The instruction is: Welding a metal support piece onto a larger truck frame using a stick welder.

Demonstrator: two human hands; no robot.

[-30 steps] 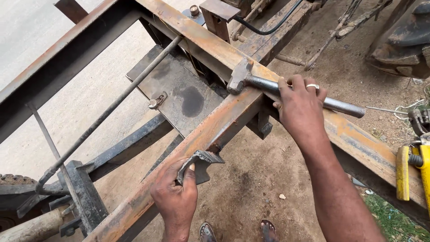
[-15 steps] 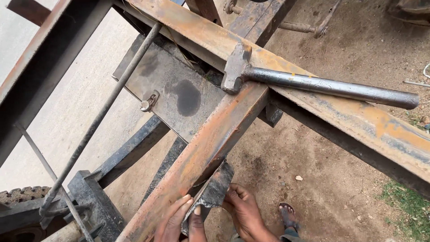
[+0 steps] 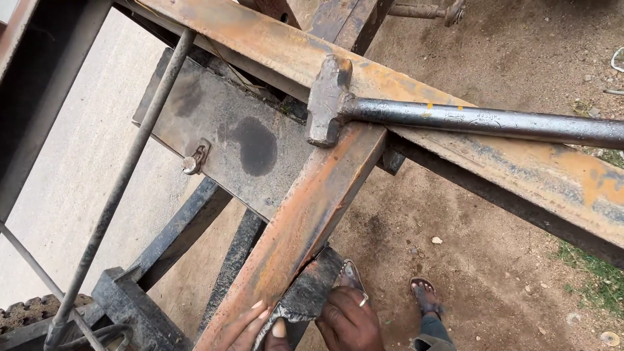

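Head view: left hand (image 3: 250,328) and right hand (image 3: 350,320) both grip a dark metal bracket (image 3: 305,296) pressed against the lower end of the rusty steel beam (image 3: 305,221) (fingers curled on it). Sledgehammer (image 3: 338,104) rests untouched on the crossing beam (image 3: 520,162), well apart.

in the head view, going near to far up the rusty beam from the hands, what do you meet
left hand and right hand on the dark metal bracket → rusty diagonal beam → hammer head at the joint → rusty cross beam it lies on
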